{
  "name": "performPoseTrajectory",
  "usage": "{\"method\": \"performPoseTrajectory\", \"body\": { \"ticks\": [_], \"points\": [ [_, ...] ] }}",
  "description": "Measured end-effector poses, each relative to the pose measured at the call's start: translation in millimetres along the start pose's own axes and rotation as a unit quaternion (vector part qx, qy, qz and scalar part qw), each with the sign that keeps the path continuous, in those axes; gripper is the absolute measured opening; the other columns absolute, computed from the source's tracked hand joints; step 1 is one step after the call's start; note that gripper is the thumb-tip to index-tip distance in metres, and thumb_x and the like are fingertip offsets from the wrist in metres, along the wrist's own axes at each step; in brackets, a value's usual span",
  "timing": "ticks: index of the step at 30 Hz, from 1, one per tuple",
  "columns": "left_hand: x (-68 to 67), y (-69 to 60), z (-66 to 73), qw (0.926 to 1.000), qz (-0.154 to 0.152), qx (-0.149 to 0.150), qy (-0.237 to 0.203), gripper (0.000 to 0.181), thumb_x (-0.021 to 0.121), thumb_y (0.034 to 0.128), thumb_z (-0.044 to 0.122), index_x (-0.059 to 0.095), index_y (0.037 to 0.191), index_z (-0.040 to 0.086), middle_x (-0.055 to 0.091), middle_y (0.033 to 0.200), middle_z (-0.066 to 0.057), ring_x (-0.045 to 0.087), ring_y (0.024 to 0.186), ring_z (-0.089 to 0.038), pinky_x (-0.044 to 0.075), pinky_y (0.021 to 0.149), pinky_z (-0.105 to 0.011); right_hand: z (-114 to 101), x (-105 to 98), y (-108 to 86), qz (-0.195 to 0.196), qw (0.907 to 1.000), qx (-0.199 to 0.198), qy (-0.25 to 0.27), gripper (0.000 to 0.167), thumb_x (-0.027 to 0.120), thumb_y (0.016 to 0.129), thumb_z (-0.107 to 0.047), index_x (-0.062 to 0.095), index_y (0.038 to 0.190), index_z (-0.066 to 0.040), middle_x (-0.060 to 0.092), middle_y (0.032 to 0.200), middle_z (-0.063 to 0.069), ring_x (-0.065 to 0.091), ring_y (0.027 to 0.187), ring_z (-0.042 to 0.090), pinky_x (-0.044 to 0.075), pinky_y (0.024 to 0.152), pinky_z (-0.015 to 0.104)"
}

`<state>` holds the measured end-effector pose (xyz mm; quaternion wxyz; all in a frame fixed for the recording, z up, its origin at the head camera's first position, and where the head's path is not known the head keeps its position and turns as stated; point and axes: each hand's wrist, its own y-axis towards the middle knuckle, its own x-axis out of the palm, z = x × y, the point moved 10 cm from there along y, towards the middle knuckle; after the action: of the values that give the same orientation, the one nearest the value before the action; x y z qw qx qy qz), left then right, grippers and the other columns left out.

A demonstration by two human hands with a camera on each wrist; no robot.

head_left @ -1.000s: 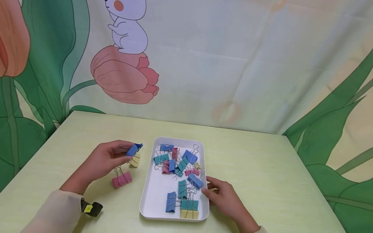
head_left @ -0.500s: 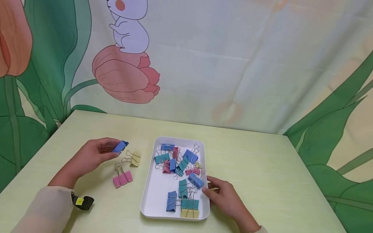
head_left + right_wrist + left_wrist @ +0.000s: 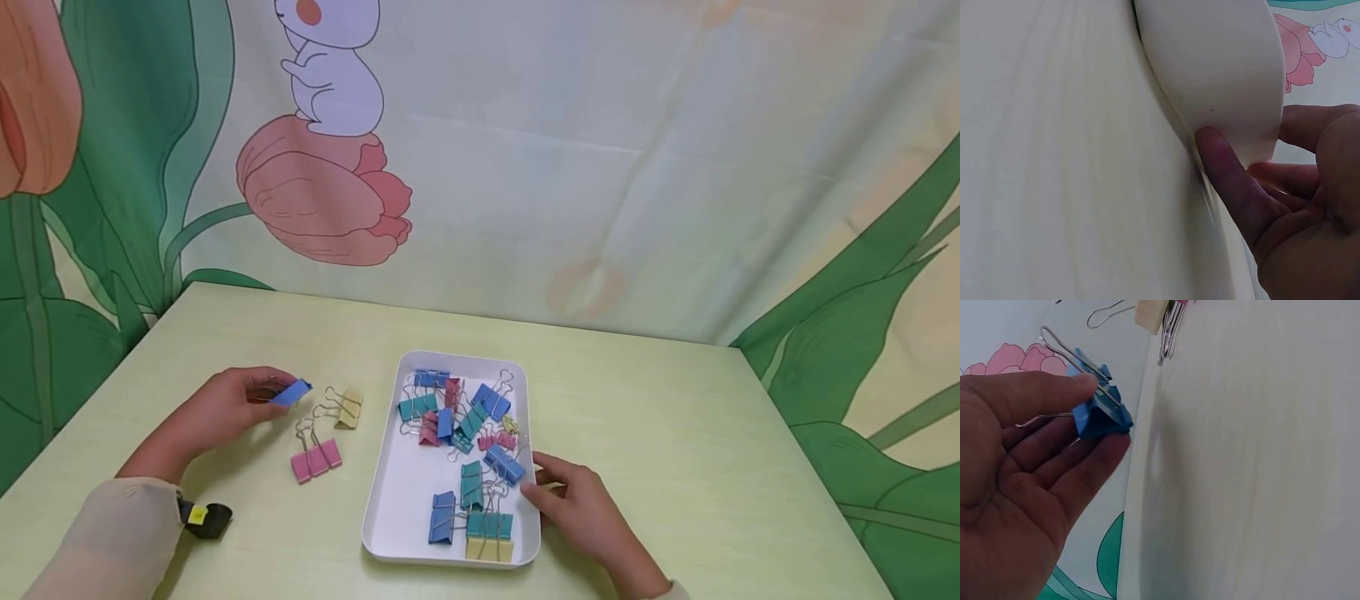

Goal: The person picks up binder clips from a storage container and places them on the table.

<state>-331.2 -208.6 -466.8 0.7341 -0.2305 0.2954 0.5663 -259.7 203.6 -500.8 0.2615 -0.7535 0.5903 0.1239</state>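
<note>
Head view: I saw the left hand (image 3: 225, 408) pinch a blue binder clip (image 3: 292, 392); the right hand (image 3: 577, 502) gripped the white tray (image 3: 401, 508) sideways-on.

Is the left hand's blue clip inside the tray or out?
Out. The left hand holds the blue clip beside the white tray, with a yellow clip between.

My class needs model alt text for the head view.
A left hand holds a blue wire-handled binder clip near a yellow binder clip and a pink binder clip; the right hand grips a white rectangular tray of multicoloured clips.
</note>
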Motion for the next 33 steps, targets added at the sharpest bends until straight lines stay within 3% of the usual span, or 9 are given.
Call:
{"method": "performPoseTrajectory", "body": {
  "ticks": [12, 18, 22, 33],
  "points": [
    [13.0, 1.1, -1.8, 0.9985, -0.042, -0.015, 0.031, 0.032, 0.066, 0.0876, 0.009, 0.066, 0.12, 0.011, 0.062, 0.125, -0.019, 0.056, 0.116, -0.041, 0.048, 0.097, -0.056, 0, 0, -1.6, 0.002, 1.0, 0.002, 0.001, 0.056, 0.069, 0.09, -0.03, 0.052, 0.14, -0.011, 0.065, 0.111, 0.01, 0.065, 0.085, 0.017, 0.06, 0.07, 0.031],
    [21.8, 2.2, 0.1, 0.9976, -0.059, -0.017, 0.032, 0.025, 0.066, 0.0867, 0.004, 0.072, 0.109, 0.015, 0.067, 0.114, -0.011, 0.061, 0.108, -0.031, 0.052, 0.093, -0.05, -1, 0, -1.3, 0.002, 1.0, 0.003, 0.001, 0.057, 0.069, 0.09, -0.03, 0.051, 0.14, -0.011, 0.065, 0.111, 0.01, 0.065, 0.085, 0.017, 0.06, 0.07, 0.03],
    [23.4, 1.4, 4.3, 0.9976, -0.061, -0.013, 0.03, 0.023, 0.065, 0.0861, 0.001, 0.074, 0.101, 0.015, 0.07, 0.104, -0.004, 0.062, 0.102, -0.024, 0.054, 0.09, -0.046, -3, 0, -1.4, 0.001, 1.0, -0.002, 0.005, 0.056, 0.068, 0.09, -0.029, 0.052, 0.14, -0.011, 0.065, 0.111, 0.011, 0.065, 0.085, 0.018, 0.06, 0.07, 0.031],
    [23.8, -0.6, 11.4, 0.9977, -0.053, -0.005, 0.043, 0.021, 0.067, 0.0844, 0.0, 0.075, 0.099, 0.013, 0.072, 0.1, -0.004, 0.062, 0.098, -0.022, 0.051, 0.081, -0.034, -2, 0, -1.0, 0.0, 1.0, -0.003, 0.005, 0.056, 0.068, 0.09, -0.029, 0.052, 0.14, -0.011, 0.065, 0.111, 0.011, 0.065, 0.084, 0.018, 0.06, 0.069, 0.031]
  ]
}}
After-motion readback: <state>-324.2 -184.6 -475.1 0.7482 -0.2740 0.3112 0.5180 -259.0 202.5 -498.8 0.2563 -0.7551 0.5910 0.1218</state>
